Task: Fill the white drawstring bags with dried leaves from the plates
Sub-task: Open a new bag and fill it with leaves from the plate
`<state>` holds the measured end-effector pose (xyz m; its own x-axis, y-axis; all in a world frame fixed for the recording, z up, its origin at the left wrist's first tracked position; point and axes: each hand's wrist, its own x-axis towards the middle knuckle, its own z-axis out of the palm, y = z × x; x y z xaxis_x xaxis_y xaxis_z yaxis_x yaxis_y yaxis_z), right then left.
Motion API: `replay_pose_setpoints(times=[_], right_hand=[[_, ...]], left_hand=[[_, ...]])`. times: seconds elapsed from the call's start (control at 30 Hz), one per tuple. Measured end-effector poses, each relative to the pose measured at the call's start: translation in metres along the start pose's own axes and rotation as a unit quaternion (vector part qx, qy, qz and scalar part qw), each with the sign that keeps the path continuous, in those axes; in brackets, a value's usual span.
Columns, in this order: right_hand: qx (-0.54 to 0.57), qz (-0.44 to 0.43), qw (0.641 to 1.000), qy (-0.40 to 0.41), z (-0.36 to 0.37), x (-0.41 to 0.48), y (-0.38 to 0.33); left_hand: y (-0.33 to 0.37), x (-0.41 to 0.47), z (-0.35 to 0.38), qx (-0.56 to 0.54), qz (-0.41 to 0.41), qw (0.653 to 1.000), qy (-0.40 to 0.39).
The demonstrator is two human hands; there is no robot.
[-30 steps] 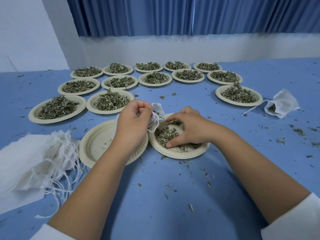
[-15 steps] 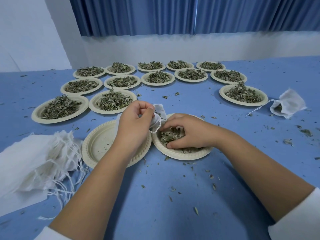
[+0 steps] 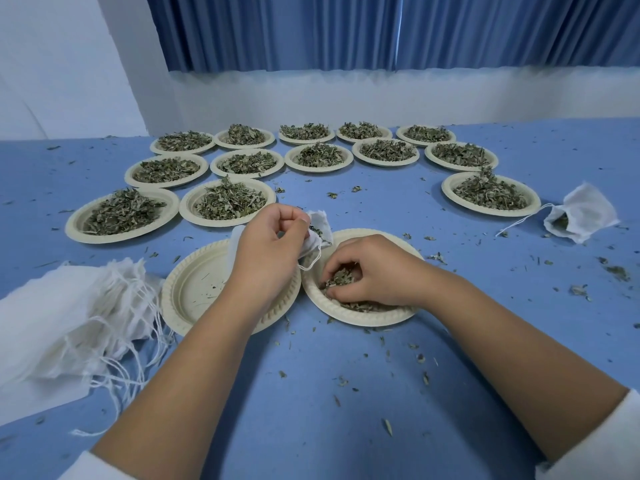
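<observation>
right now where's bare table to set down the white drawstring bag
Free: blue tablecloth between the beige paper plate at the right hand and the filled white bag at right, crumbs only; also between the forearms. Crowded: far arc of leaf-heaped plates, pile of empty white bags at left.

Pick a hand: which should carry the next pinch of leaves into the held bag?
Right. The right hand curls round dried leaves in the near plate, right beside the white bag. The left hand is occupied pinching that bag open.
</observation>
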<state>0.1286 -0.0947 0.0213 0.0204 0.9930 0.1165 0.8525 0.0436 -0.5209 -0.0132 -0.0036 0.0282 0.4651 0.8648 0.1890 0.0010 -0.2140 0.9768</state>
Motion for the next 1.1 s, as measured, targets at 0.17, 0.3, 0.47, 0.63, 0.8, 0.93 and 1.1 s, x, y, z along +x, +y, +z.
replay_pose_setpoints(times=[0.17,0.3,0.47,0.63,0.8,0.93,1.1], right_hand=[[0.037,0.032,0.999,0.018,-0.001,-0.001,0.003],[0.142,0.075,0.985,0.066,-0.018,-0.002,0.011],[0.254,0.117,0.951,0.129,-0.028,-0.002,0.016],[0.365,0.108,0.918,0.114,-0.023,0.000,0.013],[0.382,0.116,0.913,0.084,-0.023,-0.001,0.013],[0.343,0.146,0.921,0.114,-0.021,0.000,0.012],[0.362,0.179,0.903,0.146,-0.011,0.001,0.008]], left_hand=[[-0.001,-0.002,-0.003,0.023,0.020,1.000,0.004],[-0.002,-0.001,-0.006,0.040,0.018,0.999,0.008],[-0.003,-0.002,-0.004,0.067,0.023,0.997,-0.020],[-0.001,-0.009,0.005,0.063,0.039,0.996,-0.058],[0.000,-0.013,0.011,0.033,0.047,0.997,-0.061],[-0.001,-0.015,0.014,0.027,0.053,0.995,-0.086],[-0.004,-0.018,0.019,0.039,0.056,0.992,-0.110]])
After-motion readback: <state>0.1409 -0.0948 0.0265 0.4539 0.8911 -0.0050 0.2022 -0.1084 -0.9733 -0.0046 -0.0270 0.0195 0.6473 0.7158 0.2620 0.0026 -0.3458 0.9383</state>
